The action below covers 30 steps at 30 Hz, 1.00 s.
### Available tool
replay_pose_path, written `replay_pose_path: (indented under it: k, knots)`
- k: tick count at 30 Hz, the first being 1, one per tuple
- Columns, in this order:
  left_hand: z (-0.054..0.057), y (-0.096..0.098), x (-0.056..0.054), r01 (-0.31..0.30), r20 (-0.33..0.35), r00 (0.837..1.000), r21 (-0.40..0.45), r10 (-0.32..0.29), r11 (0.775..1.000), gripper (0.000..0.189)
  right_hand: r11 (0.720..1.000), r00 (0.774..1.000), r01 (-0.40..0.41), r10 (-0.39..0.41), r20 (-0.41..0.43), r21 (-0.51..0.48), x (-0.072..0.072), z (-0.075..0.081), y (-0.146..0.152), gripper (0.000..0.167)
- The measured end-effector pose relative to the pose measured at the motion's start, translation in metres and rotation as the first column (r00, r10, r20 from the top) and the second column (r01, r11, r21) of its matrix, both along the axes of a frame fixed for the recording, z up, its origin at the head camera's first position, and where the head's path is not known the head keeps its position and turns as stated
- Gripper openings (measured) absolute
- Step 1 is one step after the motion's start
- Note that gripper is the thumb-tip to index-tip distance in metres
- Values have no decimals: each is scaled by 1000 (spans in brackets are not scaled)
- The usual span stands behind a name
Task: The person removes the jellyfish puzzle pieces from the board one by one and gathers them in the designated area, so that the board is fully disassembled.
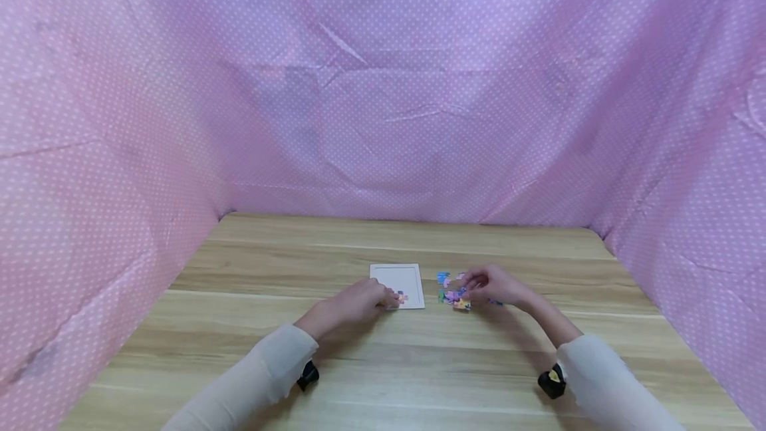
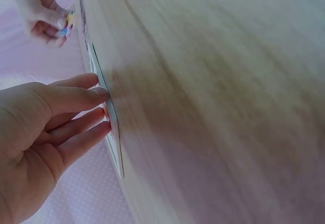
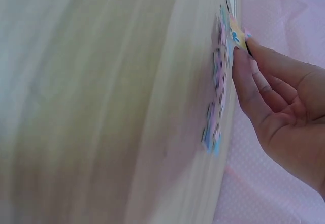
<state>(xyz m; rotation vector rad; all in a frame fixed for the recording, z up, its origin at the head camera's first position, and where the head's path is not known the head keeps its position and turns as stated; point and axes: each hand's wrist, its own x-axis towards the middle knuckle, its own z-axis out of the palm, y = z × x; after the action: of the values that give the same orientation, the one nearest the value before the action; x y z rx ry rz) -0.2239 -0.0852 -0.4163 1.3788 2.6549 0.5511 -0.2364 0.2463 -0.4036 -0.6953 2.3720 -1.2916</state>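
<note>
A white puzzle frame (image 1: 397,277) lies flat on the table, with a small joined patch of colourful puzzle pieces (image 1: 403,296) at its near edge. My left hand (image 1: 361,300) rests its fingertips there; in the left wrist view the left hand (image 2: 45,127) has fairly straight fingers touching the frame's edge (image 2: 116,132). Right of the frame, my right hand (image 1: 499,286) is over the loose puzzle pieces (image 1: 447,296). In the right wrist view, the right hand (image 3: 284,87) pinches a yellow puzzle piece (image 3: 235,32) with blue marks between thumb and fingers, just above the others.
The wooden table (image 1: 407,364) carries the frame and the pieces. Pink dotted cloth (image 1: 407,125) hangs behind the table and along both sides. A dark band (image 1: 308,376) sits at the left wrist and another band (image 1: 552,382) at the right.
</note>
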Motion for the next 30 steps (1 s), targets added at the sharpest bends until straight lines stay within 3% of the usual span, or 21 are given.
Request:
replay_pose_path:
  k: [7,13,23,30]
  knots:
    - [-1,-3,2,36,46,998,68,-39,997,15,1000,999,-1,1,34,-11,11,-4,25,25]
    - [3,-7,4,53,55,997,102,-59,993,20,999,994,18,-14,111,-31,21,1,42,27]
    - [2,-7,2,12,82,996,64,-17,998,24,998,992,-14,23,126,-68,34,-5,60,26]
    - [1,-7,3,-29,90,996,54,24,998,25,997,994,-23,31,108,-75,34,-8,60,24]
